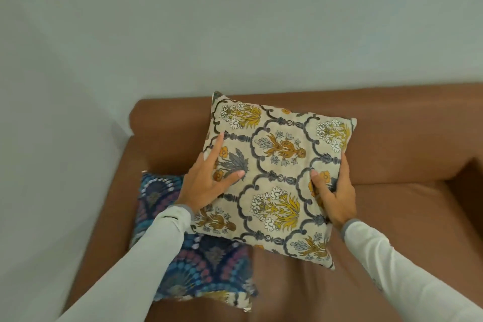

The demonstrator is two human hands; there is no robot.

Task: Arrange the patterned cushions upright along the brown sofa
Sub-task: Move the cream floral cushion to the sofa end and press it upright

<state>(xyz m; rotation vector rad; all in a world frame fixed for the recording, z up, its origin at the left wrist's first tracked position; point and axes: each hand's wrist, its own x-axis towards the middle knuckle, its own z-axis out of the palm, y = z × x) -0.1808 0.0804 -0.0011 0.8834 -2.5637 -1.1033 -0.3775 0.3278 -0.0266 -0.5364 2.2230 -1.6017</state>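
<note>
Lower cushion [209, 269] on sofa [392, 217] seat, left of, partly under upper cushion [277, 165].

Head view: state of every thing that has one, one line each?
cream floral cushion: held tilted over the brown sofa, in both hands.
blue cushion: lying flat on the seat, not upright.
left hand: grips the cream floral cushion's left edge.
right hand: grips its right edge, thumb on the front.

blue cushion [209, 266] half hidden, sofa [405, 125] cropped
</note>
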